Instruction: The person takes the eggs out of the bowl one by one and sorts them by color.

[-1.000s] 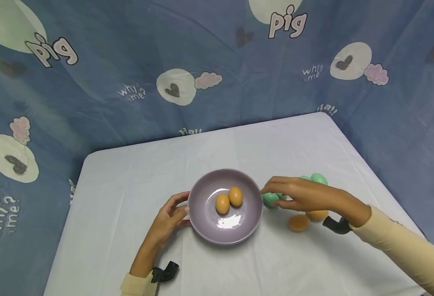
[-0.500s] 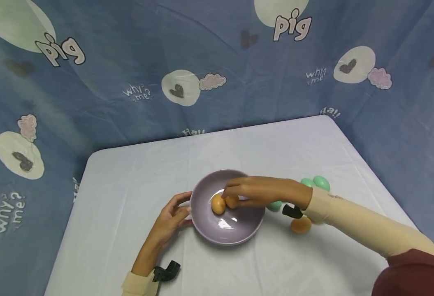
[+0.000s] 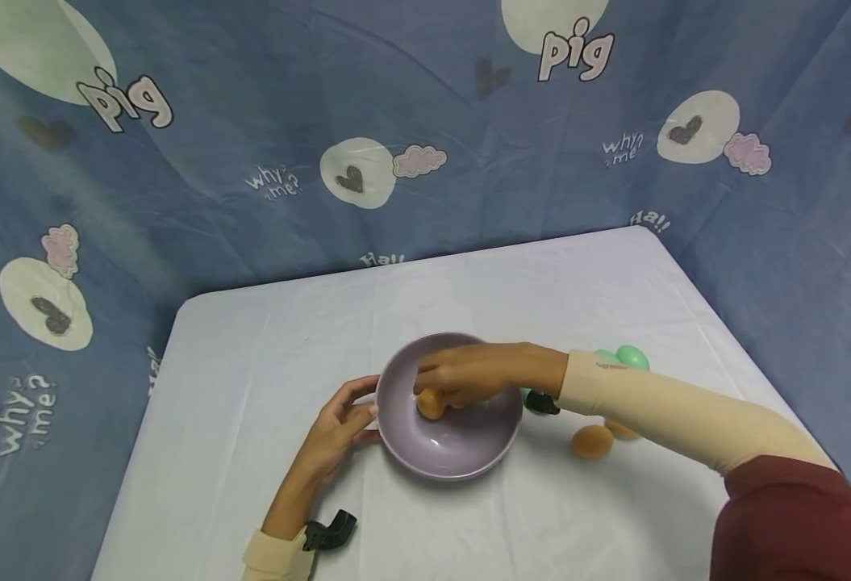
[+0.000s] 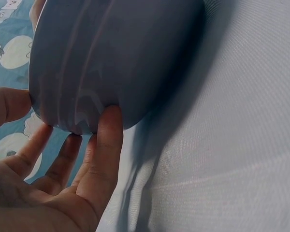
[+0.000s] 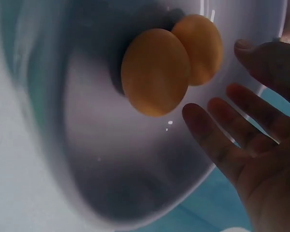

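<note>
A mauve bowl [image 3: 448, 460] stands on the white table. My left hand [image 3: 331, 436] holds it at its left side, the thumb at the rim and fingertips against the outer wall [image 4: 87, 63]. Inside lie two orange eggs, the nearer egg [image 5: 155, 72] touching the farther egg [image 5: 199, 50]. My right hand [image 3: 465, 375] reaches into the bowl over them. In the right wrist view its fingers [image 5: 208, 135] are spread and apart from the eggs. From the head view, one orange egg [image 3: 431, 405] shows by the fingertips; the other is hidden beneath the hand.
Right of the bowl lie orange eggs [image 3: 592, 442] and green eggs [image 3: 632, 357], partly covered by the right forearm [image 3: 657, 399]. A blue printed curtain [image 3: 251, 234] hangs behind the table [image 3: 309, 315].
My right hand has moved left, from beside the green eggs over the rim and down into the bowl. The two eggs inside have shifted slightly left. My left hand stays on the bowl.
</note>
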`<state>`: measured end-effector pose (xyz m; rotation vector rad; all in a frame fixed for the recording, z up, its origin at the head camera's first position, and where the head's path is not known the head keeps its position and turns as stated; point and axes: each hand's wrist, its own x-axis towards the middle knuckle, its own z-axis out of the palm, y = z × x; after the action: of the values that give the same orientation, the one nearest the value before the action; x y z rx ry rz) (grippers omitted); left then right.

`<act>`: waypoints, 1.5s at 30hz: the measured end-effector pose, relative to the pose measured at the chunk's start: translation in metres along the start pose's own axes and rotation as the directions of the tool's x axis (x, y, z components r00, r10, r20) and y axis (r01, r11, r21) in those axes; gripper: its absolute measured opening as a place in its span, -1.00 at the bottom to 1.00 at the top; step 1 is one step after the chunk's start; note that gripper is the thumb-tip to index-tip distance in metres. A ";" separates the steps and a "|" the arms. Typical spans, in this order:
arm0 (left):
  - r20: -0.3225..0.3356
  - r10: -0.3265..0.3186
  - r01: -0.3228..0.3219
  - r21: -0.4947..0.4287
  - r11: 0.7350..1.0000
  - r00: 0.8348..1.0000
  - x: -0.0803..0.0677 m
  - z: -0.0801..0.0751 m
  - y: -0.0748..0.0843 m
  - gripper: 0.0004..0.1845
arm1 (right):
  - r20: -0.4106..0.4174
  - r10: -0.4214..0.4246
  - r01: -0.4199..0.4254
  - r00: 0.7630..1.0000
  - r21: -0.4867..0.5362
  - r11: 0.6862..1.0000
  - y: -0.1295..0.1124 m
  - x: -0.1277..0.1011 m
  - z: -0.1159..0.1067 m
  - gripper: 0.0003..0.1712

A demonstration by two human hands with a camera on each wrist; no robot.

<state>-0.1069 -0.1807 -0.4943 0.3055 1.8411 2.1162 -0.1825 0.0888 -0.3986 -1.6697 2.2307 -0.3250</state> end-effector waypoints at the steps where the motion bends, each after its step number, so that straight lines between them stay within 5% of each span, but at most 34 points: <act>1: 0.001 0.003 -0.003 -0.002 1.000 1.000 0.000 0.000 0.000 -0.43 | 0.014 0.006 -0.005 1.000 -0.022 1.000 0.000 0.003 0.001 -0.61; 10: 0.005 0.012 -0.012 -0.007 1.000 1.000 0.001 -0.001 -0.001 -0.44 | 0.050 -0.070 0.079 0.996 -0.192 0.978 -0.001 0.019 0.011 -0.62; 16: 0.003 0.010 -0.010 0.000 1.000 1.000 -0.002 -0.002 -0.002 -0.43 | 0.079 -0.059 0.074 0.995 -0.202 0.977 -0.003 0.022 0.015 -0.80; 28: 0.000 -0.063 0.063 0.037 0.997 0.998 -0.011 -0.001 -0.002 -0.44 | 0.114 -0.065 0.087 0.991 -0.199 0.976 -0.012 0.023 0.019 -0.87; 45: -0.037 -0.091 0.092 0.024 0.995 0.995 -0.011 0.000 0.003 -0.44 | 0.218 -0.002 0.073 0.976 -0.317 0.946 -0.017 0.028 0.017 -0.60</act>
<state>-0.0973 -0.1846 -0.4910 0.1865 1.8660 2.0511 -0.1684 0.0574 -0.4114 -1.8090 2.1773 0.2207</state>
